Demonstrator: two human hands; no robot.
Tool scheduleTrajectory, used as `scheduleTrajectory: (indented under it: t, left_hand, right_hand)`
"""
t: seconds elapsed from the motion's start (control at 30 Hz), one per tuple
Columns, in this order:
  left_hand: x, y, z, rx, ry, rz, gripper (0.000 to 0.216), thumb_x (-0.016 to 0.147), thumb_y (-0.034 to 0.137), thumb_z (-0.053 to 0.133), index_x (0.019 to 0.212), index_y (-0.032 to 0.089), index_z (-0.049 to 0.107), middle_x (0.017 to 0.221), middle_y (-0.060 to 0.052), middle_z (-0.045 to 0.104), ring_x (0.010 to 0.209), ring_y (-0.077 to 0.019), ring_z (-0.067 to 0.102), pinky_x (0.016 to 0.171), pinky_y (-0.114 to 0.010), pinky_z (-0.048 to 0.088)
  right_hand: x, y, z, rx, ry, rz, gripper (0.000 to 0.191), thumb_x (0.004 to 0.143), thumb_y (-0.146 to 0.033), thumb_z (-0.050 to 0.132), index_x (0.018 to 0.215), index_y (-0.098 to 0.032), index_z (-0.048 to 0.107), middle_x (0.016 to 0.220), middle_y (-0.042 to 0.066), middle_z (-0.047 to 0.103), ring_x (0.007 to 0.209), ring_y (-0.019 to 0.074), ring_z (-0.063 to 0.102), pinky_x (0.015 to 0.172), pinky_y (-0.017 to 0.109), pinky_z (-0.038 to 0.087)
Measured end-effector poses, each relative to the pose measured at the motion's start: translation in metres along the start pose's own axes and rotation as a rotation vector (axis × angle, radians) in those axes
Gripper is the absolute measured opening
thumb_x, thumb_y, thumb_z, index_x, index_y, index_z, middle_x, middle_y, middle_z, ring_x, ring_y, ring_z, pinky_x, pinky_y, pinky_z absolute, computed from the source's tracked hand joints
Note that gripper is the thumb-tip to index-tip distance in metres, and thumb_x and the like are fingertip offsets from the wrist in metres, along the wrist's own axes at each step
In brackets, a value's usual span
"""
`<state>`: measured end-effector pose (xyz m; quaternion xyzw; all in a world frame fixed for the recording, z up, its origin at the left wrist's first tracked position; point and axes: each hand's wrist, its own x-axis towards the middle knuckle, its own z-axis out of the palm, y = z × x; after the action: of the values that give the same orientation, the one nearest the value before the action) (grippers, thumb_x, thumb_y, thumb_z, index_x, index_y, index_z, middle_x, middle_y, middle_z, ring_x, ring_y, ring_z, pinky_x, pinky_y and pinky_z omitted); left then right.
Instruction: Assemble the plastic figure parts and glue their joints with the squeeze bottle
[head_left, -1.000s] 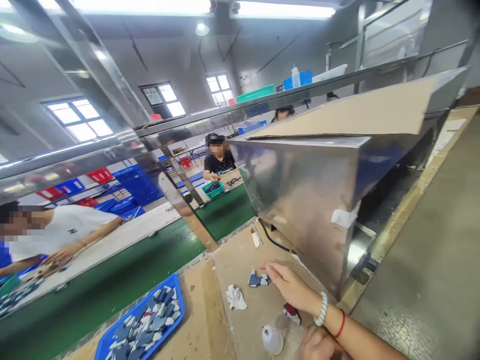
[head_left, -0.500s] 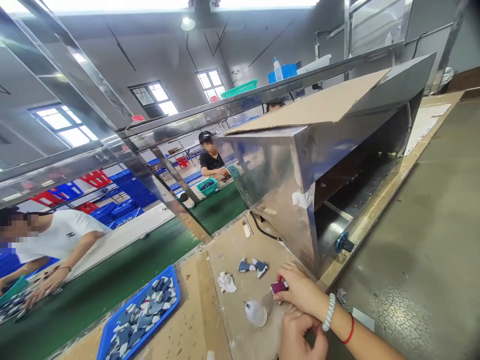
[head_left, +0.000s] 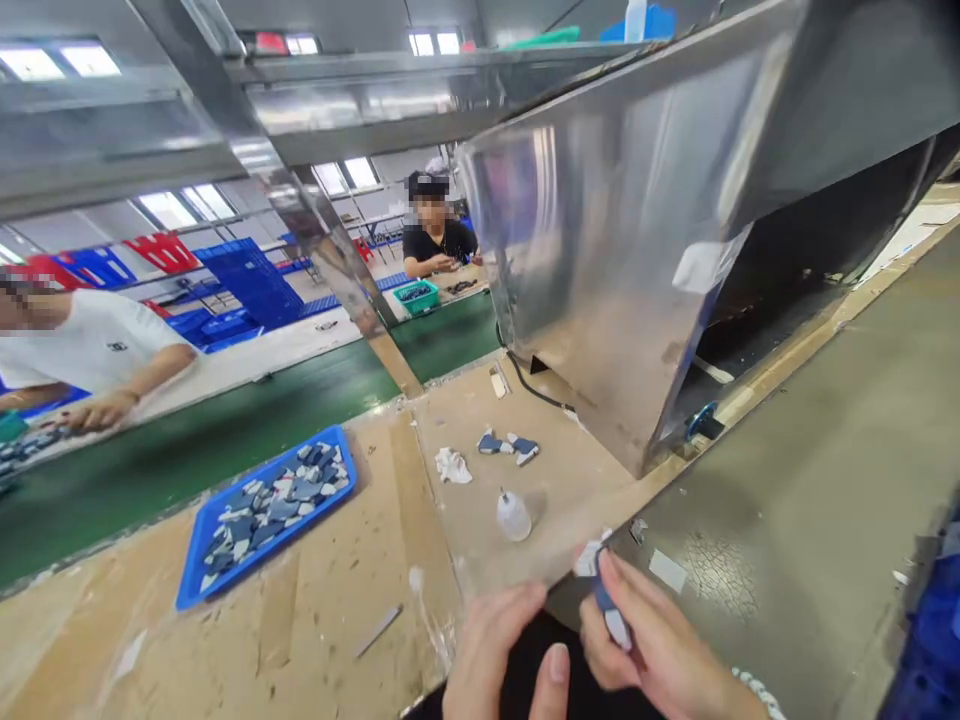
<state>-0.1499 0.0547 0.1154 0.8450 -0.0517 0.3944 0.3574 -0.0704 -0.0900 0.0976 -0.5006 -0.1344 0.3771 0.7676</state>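
the small blue-and-white piece [head_left: 609, 612] sits at the bottom centre of the frame, pinched in my right hand [head_left: 656, 650], while my left hand [head_left: 499, 660] hovers just beside it, fingers loose and holding nothing i can see. up from there stands a small glue bottle [head_left: 514, 516], then two more blue pieces [head_left: 508, 444] and a crumpled rag [head_left: 452, 465]. at centre left the blue tray [head_left: 191, 590] is full of pieces, so i judge most remain.
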Motion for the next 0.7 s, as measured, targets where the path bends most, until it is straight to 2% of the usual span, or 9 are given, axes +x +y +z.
scheduleTrajectory:
  t: [0.07, 0.13, 0.23, 0.3, 0.33, 0.4, 0.47, 0.57, 0.7]
  left_hand:
    - [-0.001, 0.001, -0.015, -0.052, -0.095, -0.012, 0.039, 0.095, 0.040, 0.065, 0.127, 0.019, 0.064, 0.111, -0.013, 0.073, 0.105, -0.0259, 0.068, 0.090, -0.037, 0.058]
    - [-0.006, 0.002, -0.026, -0.164, -0.113, -0.090, 0.033, 0.096, 0.039, 0.064, 0.124, 0.021, 0.066, 0.109, -0.011, 0.074, 0.104, -0.0243, 0.068, 0.090, -0.036, 0.059]
    - [-0.023, 0.001, -0.042, -0.249, -0.072, -0.194, 0.018, 0.097, 0.027, 0.064, 0.112, 0.022, 0.072, 0.098, -0.007, 0.076, 0.094, -0.0204, 0.070, 0.083, -0.033, 0.059]
    - [-0.037, -0.001, -0.055, -0.208, 0.015, -0.246, 0.016, 0.095, 0.021, 0.066, 0.110, 0.022, 0.073, 0.096, -0.006, 0.076, 0.091, -0.0202, 0.070, 0.081, -0.033, 0.060]
    - [-0.043, -0.001, -0.061, -0.173, 0.075, -0.277, 0.017, 0.094, 0.019, 0.068, 0.109, 0.022, 0.074, 0.096, -0.006, 0.076, 0.090, -0.0203, 0.070, 0.080, -0.033, 0.060]
    - [-0.053, -0.003, -0.071, -0.112, 0.184, -0.298, 0.019, 0.091, 0.017, 0.072, 0.109, 0.022, 0.075, 0.095, -0.005, 0.076, 0.088, -0.0195, 0.069, 0.079, -0.033, 0.060]
    - [-0.059, -0.004, -0.079, -0.088, 0.243, -0.266, 0.020, 0.090, 0.018, 0.074, 0.110, 0.022, 0.075, 0.094, -0.003, 0.076, 0.087, -0.0181, 0.068, 0.077, -0.030, 0.060]
    - [-0.062, -0.004, -0.086, -0.109, 0.256, -0.220, 0.021, 0.090, 0.024, 0.074, 0.111, 0.021, 0.074, 0.090, -0.003, 0.076, 0.084, -0.0174, 0.068, 0.073, -0.029, 0.060]
    - [-0.061, 0.004, -0.089, -0.065, 0.244, -0.303, 0.024, 0.088, 0.023, 0.077, 0.112, 0.021, 0.074, 0.091, -0.005, 0.077, 0.083, -0.0202, 0.071, 0.071, -0.032, 0.062]
  right_hand:
    - [-0.014, 0.008, 0.026, 0.250, -0.082, 0.149, 0.061, 0.087, -0.081, 0.050, 0.092, -0.020, 0.051, 0.041, -0.012, 0.033, 0.036, 0.0062, 0.022, 0.040, 0.020, 0.019]
    - [-0.021, 0.015, 0.047, 0.342, -0.098, 0.250, 0.062, 0.081, -0.079, 0.062, 0.095, -0.019, 0.055, 0.041, -0.012, 0.034, 0.036, 0.0048, 0.021, 0.040, 0.019, 0.016]
    - [-0.025, 0.025, 0.069, 0.393, -0.202, 0.346, 0.063, 0.083, -0.079, 0.060, 0.096, -0.017, 0.059, 0.044, -0.010, 0.037, 0.039, 0.0044, 0.025, 0.041, 0.018, 0.017]
    - [-0.026, 0.033, 0.079, 0.379, -0.257, 0.397, 0.065, 0.085, -0.082, 0.054, 0.099, -0.018, 0.059, 0.051, -0.008, 0.043, 0.040, 0.0037, 0.026, 0.042, 0.017, 0.019]
    - [-0.028, 0.038, 0.082, 0.336, -0.234, 0.377, 0.065, 0.084, -0.081, 0.056, 0.106, -0.020, 0.060, 0.058, -0.006, 0.048, 0.043, 0.0036, 0.028, 0.043, 0.017, 0.022]
    - [-0.031, 0.049, 0.085, 0.139, -0.146, 0.204, 0.060, 0.083, -0.072, 0.068, 0.124, -0.029, 0.058, 0.079, -0.001, 0.060, 0.051, 0.0060, 0.041, 0.048, 0.017, 0.034]
    - [-0.033, 0.057, 0.085, -0.172, -0.123, -0.093, 0.054, 0.086, -0.053, 0.076, 0.133, -0.039, 0.056, 0.097, 0.003, 0.067, 0.064, 0.0116, 0.056, 0.057, 0.021, 0.047]
    - [-0.032, 0.059, 0.084, -0.564, -0.089, -0.452, 0.038, 0.097, -0.032, 0.065, 0.134, -0.041, 0.059, 0.104, 0.004, 0.073, 0.080, 0.0180, 0.069, 0.072, 0.026, 0.057]
    - [-0.027, 0.050, 0.089, -0.764, -0.031, -0.635, 0.033, 0.101, -0.026, 0.059, 0.133, -0.032, 0.062, 0.102, 0.005, 0.076, 0.085, 0.0199, 0.075, 0.077, 0.025, 0.061]
